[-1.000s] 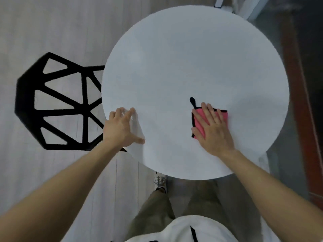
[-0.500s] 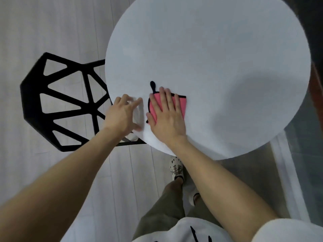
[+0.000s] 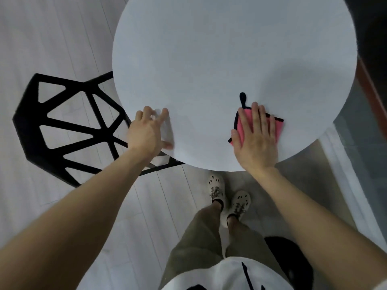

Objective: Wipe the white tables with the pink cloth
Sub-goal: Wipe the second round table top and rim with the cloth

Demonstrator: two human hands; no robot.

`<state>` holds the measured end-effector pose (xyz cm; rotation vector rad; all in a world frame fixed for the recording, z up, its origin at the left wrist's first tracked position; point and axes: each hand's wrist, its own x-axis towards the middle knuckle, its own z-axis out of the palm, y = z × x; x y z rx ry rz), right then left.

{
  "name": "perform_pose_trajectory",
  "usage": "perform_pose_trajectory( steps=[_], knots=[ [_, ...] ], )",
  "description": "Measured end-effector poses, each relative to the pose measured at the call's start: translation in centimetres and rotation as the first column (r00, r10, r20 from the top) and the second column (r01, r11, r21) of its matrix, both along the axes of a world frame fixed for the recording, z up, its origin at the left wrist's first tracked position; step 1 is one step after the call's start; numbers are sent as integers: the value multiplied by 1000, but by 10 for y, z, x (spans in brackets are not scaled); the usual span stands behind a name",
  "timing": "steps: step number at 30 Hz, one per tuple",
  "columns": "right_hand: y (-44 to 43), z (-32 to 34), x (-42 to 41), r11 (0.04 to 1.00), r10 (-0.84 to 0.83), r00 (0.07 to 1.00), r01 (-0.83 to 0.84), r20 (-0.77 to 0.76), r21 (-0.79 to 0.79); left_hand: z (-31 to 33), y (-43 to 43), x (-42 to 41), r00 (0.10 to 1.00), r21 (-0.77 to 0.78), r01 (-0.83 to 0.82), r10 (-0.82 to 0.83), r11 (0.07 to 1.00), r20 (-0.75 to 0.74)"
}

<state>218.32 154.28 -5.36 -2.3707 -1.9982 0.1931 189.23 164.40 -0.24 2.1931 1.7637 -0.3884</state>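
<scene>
A round white table [image 3: 219, 59] fills the upper middle of the head view. The pink cloth [image 3: 278, 127], edged in black with a black hanging loop, lies near the table's near right edge. My right hand [image 3: 256, 139] presses flat on the cloth with straight fingers and covers most of it. My left hand [image 3: 147, 132] rests on the table's near left rim, fingers spread and lightly bent, holding nothing.
A black chair with a geometric open frame [image 3: 69, 130] stands on the pale floor, tucked against the table's left side. My feet in light shoes [image 3: 228, 197] are below the table's near edge. A dark strip of floor [image 3: 372, 59] runs along the right.
My right hand has slid the cloth from the table's near left, beside my left hand, over to the near right edge. My left hand stays on the rim.
</scene>
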Motion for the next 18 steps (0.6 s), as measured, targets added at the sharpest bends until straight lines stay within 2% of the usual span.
perform_pose_trajectory(
  steps=[4,8,10,12,14,15,16,18],
  knots=[
    [-2,-5,-24,995,-97,995,97,12,5,-1,11,2,998,18,53,-52,998,-28],
    [-41,-6,-26,999,43,999,-43,3,10,5,19,11,992,-14,118,-119,993,-48],
    [-52,-6,-25,999,23,999,-24,22,23,8,25,7,981,-16,191,-192,981,-31],
    [-52,-7,-43,982,-188,980,187,68,27,12,30,-7,951,-4,307,-307,952,26],
    [-30,-7,-80,873,-488,866,485,108,54,15,35,-38,890,40,428,-429,903,155],
    [-12,-6,-103,810,-587,804,584,93,56,15,37,-59,847,85,477,-484,875,221],
    [10,-4,-126,777,-630,774,628,65,45,14,40,-82,808,139,507,-525,851,266],
    [56,-2,-173,807,-591,807,591,23,-7,13,49,-126,767,214,535,-576,817,283]
  ],
)
